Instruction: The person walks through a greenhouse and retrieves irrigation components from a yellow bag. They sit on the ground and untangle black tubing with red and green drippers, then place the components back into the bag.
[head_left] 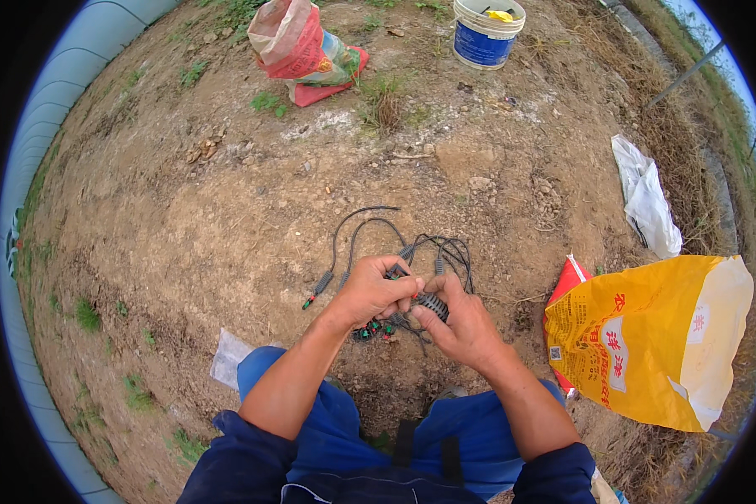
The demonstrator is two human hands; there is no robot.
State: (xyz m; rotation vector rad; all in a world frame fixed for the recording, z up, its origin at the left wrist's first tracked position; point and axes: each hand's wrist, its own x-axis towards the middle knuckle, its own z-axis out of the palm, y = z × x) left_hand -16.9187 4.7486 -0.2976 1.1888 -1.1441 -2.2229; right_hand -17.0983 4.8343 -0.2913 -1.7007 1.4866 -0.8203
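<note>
My left hand (pixel 373 292) is closed in a pinch, its thumb and fingers near a small dark fitting. My right hand (pixel 464 326) is wrapped round a dark grey ribbed cylinder (pixel 433 306) that points toward the left fingertips. The fingertips of both hands almost meet, and they partly hide the join. Thin black tubes (pixel 370 222) curve over the soil just beyond the hands, some with grey ribbed pieces on them. A red-and-green nozzle (pixel 308 302) ends one tube at the left. Below my hands lie several more green-and-red nozzles (pixel 376 330), partly covered.
A yellow bag (pixel 647 336) stands at the right, against a red one (pixel 568 277). White plastic (pixel 647 197) lies beyond them. A red-and-white sack (pixel 298 55) and a blue-and-white bucket (pixel 485 42) stand at the far side. Clear plastic (pixel 229 357) lies by my left knee.
</note>
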